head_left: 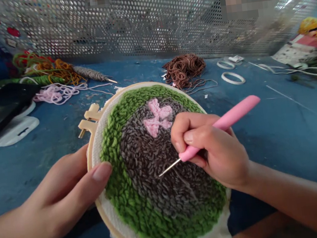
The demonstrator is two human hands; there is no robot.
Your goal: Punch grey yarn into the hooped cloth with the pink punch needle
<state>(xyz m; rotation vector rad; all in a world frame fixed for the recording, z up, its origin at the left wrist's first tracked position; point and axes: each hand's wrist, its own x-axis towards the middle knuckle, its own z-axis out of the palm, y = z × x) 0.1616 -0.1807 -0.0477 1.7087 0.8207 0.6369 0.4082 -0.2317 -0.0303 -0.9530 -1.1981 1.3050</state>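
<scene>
A round wooden embroidery hoop [98,202] holds white cloth covered with looped yarn: a green outer ring [115,139], a dark grey and brown middle [143,162] and a pink flower shape [158,117] near the top. My left hand [69,186] grips the hoop's left rim, thumb on the front over the green yarn. Curled around a pink-handled hook [239,112] is my right hand [213,147], over the right part of the hoop. The thin metal tip points down and left, over the dark yarn; whether it touches is hard to tell.
Behind the hoop on the blue table lie brown yarn [185,70], pink yarn [56,93], orange and green yarn [61,71], and white rings [233,78]. A black object [2,108] is at left. A perforated metal screen [136,26] stands behind.
</scene>
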